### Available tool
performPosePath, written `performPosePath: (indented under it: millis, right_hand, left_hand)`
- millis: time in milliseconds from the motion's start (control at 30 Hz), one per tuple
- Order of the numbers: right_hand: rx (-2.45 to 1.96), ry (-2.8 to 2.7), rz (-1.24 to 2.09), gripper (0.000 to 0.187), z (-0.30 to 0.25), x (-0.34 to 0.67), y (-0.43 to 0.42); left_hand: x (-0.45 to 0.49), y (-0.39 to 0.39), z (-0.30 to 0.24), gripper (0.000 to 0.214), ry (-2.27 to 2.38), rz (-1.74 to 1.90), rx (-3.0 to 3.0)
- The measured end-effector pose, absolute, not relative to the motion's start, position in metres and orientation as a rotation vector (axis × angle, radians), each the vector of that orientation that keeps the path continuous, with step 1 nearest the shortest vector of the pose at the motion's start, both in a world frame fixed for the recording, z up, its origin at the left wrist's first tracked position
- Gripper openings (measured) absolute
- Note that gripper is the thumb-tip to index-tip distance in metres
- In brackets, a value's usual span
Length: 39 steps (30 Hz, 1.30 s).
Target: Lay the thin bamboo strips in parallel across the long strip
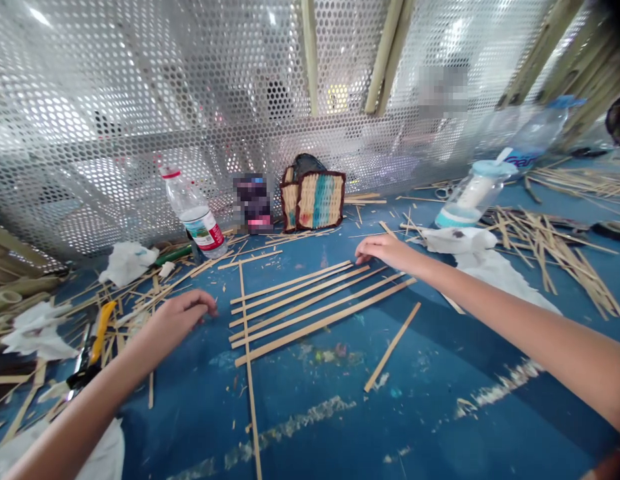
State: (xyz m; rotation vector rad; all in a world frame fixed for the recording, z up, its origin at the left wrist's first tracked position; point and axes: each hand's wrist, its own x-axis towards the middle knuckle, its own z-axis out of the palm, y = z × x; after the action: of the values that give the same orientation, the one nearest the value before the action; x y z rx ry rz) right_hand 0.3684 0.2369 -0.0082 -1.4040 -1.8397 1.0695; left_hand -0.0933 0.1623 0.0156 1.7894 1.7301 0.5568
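Note:
Several flat bamboo strips (310,303) lie side by side on the blue table (440,400), with one long thin strip (249,373) crossing them near their left ends. My left hand (177,319) rests just left of those ends, fingers curled and pointing at them, holding nothing visible. My right hand (385,252) lies palm down at the strips' far right ends, fingertips touching the table beside them. A single loose strip (393,347) lies to the right of the row.
A perforated metal wall (140,100) closes the back. Before it stand a plastic bottle (197,217), a small woven basket (314,199) and tipped bottles (470,193). Bamboo scraps (550,247), crumpled tissues (127,261) and a yellow-handled tool (97,340) lie around.

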Motion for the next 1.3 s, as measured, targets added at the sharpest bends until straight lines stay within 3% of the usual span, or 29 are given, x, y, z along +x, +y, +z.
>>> performPosePath:
  millis: [467, 1133, 1300]
  right_hand:
    - [-1.575, -2.033, 0.774, 0.023, 0.005, 0.355, 0.218]
    - [-1.555, -2.066, 0.818, 0.023, 0.007, 0.363, 0.224]
    - [-1.804, -2.118, 0.656, 0.02, 0.018, 0.377, 0.228]
  left_hand:
    - [-0.08, 0.156, -0.001, 0.036, 1.726, 0.571, 1.849]
    - [-0.086, 0.156, -0.007, 0.035, 1.726, 0.573, 1.868]
    - [-0.093, 0.155, -0.009, 0.034, 1.726, 0.479, 1.881]
